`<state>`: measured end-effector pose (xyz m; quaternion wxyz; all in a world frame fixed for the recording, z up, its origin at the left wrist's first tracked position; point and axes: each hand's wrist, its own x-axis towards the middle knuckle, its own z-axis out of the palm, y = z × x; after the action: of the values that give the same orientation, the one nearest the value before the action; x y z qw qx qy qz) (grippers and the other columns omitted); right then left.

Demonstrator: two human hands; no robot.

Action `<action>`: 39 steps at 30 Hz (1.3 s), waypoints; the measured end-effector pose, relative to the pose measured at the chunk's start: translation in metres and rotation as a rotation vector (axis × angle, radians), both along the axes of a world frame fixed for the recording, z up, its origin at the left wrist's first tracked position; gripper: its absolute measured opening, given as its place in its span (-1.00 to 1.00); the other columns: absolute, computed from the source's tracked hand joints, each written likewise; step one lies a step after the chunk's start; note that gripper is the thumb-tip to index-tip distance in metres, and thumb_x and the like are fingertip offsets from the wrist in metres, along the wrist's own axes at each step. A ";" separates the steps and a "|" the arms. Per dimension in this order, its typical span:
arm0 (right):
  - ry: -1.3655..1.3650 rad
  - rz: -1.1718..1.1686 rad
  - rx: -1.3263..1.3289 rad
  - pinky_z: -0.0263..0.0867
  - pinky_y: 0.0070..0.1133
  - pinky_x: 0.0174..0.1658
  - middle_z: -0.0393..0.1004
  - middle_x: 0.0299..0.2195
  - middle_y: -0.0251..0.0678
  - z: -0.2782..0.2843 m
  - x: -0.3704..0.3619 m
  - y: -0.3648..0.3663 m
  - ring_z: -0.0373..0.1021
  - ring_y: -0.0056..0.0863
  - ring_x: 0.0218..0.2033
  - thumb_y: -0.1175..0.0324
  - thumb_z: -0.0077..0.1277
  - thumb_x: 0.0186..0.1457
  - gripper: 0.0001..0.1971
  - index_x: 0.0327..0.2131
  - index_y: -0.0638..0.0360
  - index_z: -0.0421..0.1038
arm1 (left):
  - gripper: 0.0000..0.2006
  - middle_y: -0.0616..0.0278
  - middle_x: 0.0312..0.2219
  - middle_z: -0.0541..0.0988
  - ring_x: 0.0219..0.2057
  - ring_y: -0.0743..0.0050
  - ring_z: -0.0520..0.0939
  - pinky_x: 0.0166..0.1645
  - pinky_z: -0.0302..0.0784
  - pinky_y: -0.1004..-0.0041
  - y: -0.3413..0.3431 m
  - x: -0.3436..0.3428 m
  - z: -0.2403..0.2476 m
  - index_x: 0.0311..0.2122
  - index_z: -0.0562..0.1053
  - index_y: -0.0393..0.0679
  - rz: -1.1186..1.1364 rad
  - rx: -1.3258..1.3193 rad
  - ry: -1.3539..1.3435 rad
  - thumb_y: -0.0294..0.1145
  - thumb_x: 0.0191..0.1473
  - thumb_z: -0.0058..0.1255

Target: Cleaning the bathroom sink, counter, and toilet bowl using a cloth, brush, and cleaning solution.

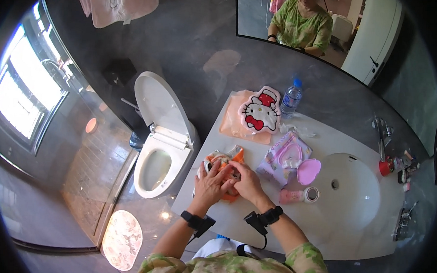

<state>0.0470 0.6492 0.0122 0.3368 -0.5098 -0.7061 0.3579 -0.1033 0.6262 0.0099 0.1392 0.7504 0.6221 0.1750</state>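
A crumpled orange-and-white patterned bundle (235,153) lies on the white countertop, near its left edge; I cannot tell if it is a soft package or cloth. My left hand (209,187) grips it from the left, fingers spread over its top and thumb reaching toward the other hand. On its right side, my right hand (248,186) pinches the bundle with thumb and fingers bent together. The two hands nearly meet, hiding most of the middle. A purple wipes pack (271,165) with its pink lid (308,171) flipped up sits just right of my right hand.
Behind the hands, a cartoon-cat pouch (261,111) rests on a peach sheet (233,125); a water bottle (292,98) stands beside it. A pink bottle (292,196) lies near the basin (352,191). Left of the counter is an open toilet (161,168).
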 end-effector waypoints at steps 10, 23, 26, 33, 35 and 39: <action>-0.258 -0.401 0.391 0.04 -0.32 0.09 0.18 -0.04 0.00 -0.012 -0.008 0.087 0.07 -0.04 0.05 0.52 -0.03 -0.21 -0.53 -0.10 0.23 0.23 | -0.50 0.33 0.09 0.21 0.13 -0.21 0.07 0.01 0.08 -0.28 0.109 -0.019 0.008 -0.03 0.33 0.18 -0.059 -0.043 0.105 0.01 -0.16 0.01; -1.059 -0.271 0.183 0.24 -0.23 -0.18 0.22 -0.12 0.09 -0.016 -0.016 0.188 0.23 -0.01 -0.13 0.28 0.00 -0.15 -0.38 0.05 0.06 0.04 | -0.43 0.20 0.03 0.25 0.12 -0.22 0.06 -0.04 0.07 -0.31 0.115 -0.087 0.017 -0.14 0.41 0.08 -0.602 0.072 -0.119 0.02 -0.38 0.17; -1.066 -0.294 0.330 0.31 -0.32 -0.29 0.40 -0.35 -0.02 -0.015 -0.016 0.196 0.37 -0.11 -0.33 0.33 -0.09 -0.07 -0.55 -0.04 0.07 0.12 | -0.33 0.11 0.04 0.23 0.13 -0.23 0.03 -0.03 -0.01 -0.36 0.111 -0.097 0.008 -0.16 0.41 -0.01 -0.726 0.087 -0.058 0.13 -0.46 0.18; -0.591 -0.707 0.470 0.32 -0.30 -0.41 0.45 -0.47 -0.11 0.065 -0.028 0.195 0.41 -0.15 -0.46 0.43 -0.09 -0.11 -0.77 -0.28 0.11 0.35 | -0.34 0.18 0.07 0.19 0.14 -0.13 0.02 0.04 0.00 -0.24 0.162 -0.071 -0.002 -0.13 0.41 0.01 -0.633 0.114 -0.086 0.07 -0.46 0.17; -0.421 -0.796 0.437 0.33 -0.36 -0.39 0.45 -0.46 -0.09 0.107 -0.030 0.173 0.40 -0.12 -0.44 0.44 -0.11 -0.11 -0.69 -0.19 0.13 0.33 | -0.33 0.20 0.07 0.18 0.14 -0.14 0.02 0.05 -0.01 -0.24 0.185 -0.060 -0.001 -0.10 0.39 0.05 -0.606 0.099 -0.061 0.05 -0.46 0.18; -0.195 -0.821 0.668 0.32 -0.54 -0.29 0.47 -0.36 -0.13 0.142 -0.033 0.105 0.44 -0.30 -0.33 0.48 -0.13 -0.10 -0.65 -0.14 0.21 0.32 | -0.27 0.20 0.09 0.17 0.15 -0.20 -0.01 0.06 -0.02 -0.18 0.225 -0.048 -0.005 0.00 0.31 0.04 -0.547 0.024 0.073 0.04 -0.40 0.14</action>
<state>0.0142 0.7538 0.1546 0.5257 -0.6401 -0.5519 -0.0962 -0.1518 0.8509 0.0052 0.1498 0.8979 0.3987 0.1112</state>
